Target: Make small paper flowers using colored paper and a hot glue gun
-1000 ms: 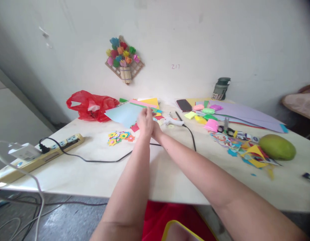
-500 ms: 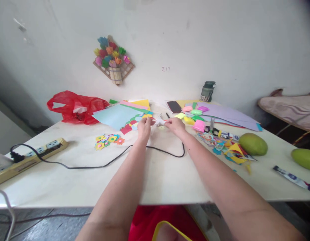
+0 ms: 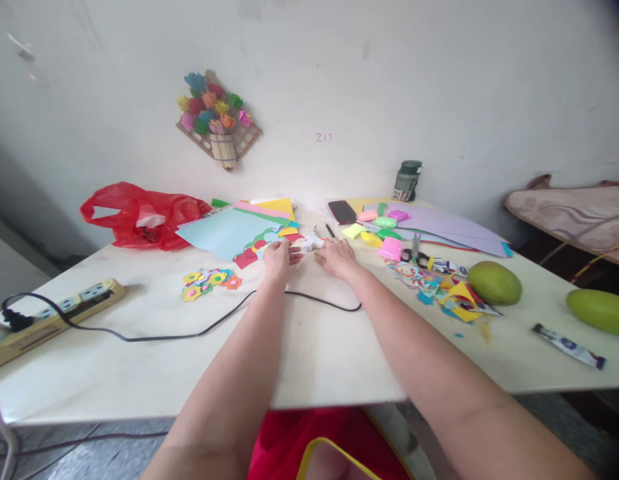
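My left hand (image 3: 278, 260) is over the middle of the table, its fingers stretched out and slightly apart. Just beyond its fingertips is a small white piece (image 3: 312, 243) with an uneven outline; its kind is too blurred to tell. On the other side of that piece, my right hand (image 3: 338, 259) is curled with its fingers pressed together and pointing down; what they pinch, if anything, is hidden. Cut paper shapes (image 3: 248, 255) in red, yellow and blue lie beside my left hand. A black pen (image 3: 330, 231) lies behind my right hand.
A black cord (image 3: 189, 335) runs from a power strip (image 3: 64, 317) beneath my forearms. Paper flowers (image 3: 209, 283) lie to the left, near a red bag (image 3: 144, 217). Rightward are a phone (image 3: 342, 212), scissors (image 3: 415, 253), clay packs (image 3: 389, 249), paper scraps (image 3: 452, 297) and a green mango (image 3: 494, 282).
My left fingers have loosened and drawn slightly back from the white piece. My right hand has lowered and curled more. The whole view has shifted a little.
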`<state>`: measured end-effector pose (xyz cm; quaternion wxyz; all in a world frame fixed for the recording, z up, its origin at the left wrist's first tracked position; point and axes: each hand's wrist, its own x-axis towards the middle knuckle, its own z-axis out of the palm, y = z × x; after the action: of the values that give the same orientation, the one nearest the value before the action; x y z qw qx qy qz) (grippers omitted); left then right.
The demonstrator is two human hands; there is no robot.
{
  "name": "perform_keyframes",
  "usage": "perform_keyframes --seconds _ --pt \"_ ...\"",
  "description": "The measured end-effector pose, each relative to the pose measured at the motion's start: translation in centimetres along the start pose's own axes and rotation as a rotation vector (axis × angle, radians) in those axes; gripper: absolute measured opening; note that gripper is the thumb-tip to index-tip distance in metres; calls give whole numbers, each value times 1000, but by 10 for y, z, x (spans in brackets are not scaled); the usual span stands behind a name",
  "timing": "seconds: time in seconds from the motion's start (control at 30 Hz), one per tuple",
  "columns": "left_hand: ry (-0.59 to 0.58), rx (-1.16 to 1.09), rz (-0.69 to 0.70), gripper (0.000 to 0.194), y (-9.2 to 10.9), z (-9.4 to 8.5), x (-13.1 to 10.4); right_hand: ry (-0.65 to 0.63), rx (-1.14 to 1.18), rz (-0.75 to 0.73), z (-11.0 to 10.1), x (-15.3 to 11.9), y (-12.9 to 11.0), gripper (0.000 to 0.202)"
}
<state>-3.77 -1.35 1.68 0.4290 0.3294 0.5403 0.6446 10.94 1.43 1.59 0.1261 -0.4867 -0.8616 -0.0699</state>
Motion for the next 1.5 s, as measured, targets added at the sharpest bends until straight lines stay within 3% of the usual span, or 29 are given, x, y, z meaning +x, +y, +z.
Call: perform_keyframes --seconds 0.2,0.43,0.63,0.77,0.93,1.07,1.27,1.4,1.5 --pt "3 -1 -2 13 -3 1 2 -12 65 81 -1 -1 6 20" --pt "-37 46 4 11 -2 8 -4 -39 49 24 -2 -2 4 23" --pt "-91 115 -13 10 -6 8 -3 -34 99 73 -5 -5 8 28" --pt "-168 253 73 12 -12 7 -1 -45 25 58 -3 -5 6 28" --pt "-176 417 170 14 -17 7 1 -98 24 104 -1 -2 0 27" --pt "-188 468 167 12 -17 8 1 -106 84 159 -2 -1 0 22" --pt "-277 477 133 24 -13 8 -2 -27 365 242 2 -1 8 14" --pt "-334 571 216 12 -14 8 -1 34 657 256 7 0 12 8" --pt "-350 507 242 12 -15 11 -1 50 879 273 5 0 13 6"
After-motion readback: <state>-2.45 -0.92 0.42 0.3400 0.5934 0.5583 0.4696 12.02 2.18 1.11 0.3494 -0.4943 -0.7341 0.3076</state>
